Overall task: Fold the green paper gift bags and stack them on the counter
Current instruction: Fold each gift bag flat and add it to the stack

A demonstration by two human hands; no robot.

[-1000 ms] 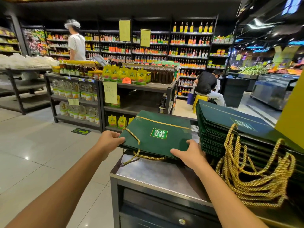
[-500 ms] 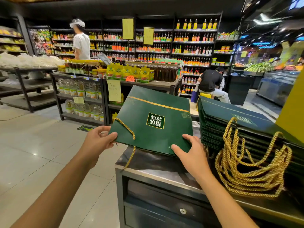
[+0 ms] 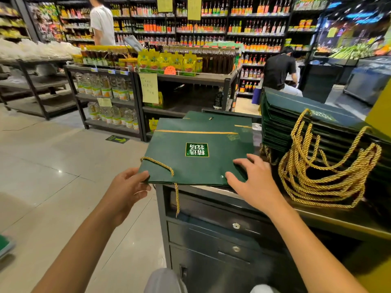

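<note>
observer: fig. 1, head view. what does the left hand (image 3: 127, 187) hold?

operator: from my console i read it so: the left hand pinches the near left corner of the top green bag (image 3: 196, 153), thumb above, fingers under. that corner overhangs the left edge of the counter (image 3: 330, 224).

observer: and the right hand (image 3: 251, 178)?

operator: it lies on the bag's near right corner, fingers spread and almost straight, closed round nothing — i see it only resting there.

observer: position of the bag?

operator: flat at the counter's near left corner, logo patch up, lying on at least one more green bag (image 3: 211, 118) that shows past its far edge. its gold rope handle (image 3: 160, 163) loops across the near left part and hangs over the counter's front edge, beside the drawers (image 3: 236, 226).

observer: right side of the counter?

operator: a stack of folded bags (image 3: 296, 115) — just beside the top green bag, its gold ropes (image 3: 328, 172) heaped toward the near edge.
</note>
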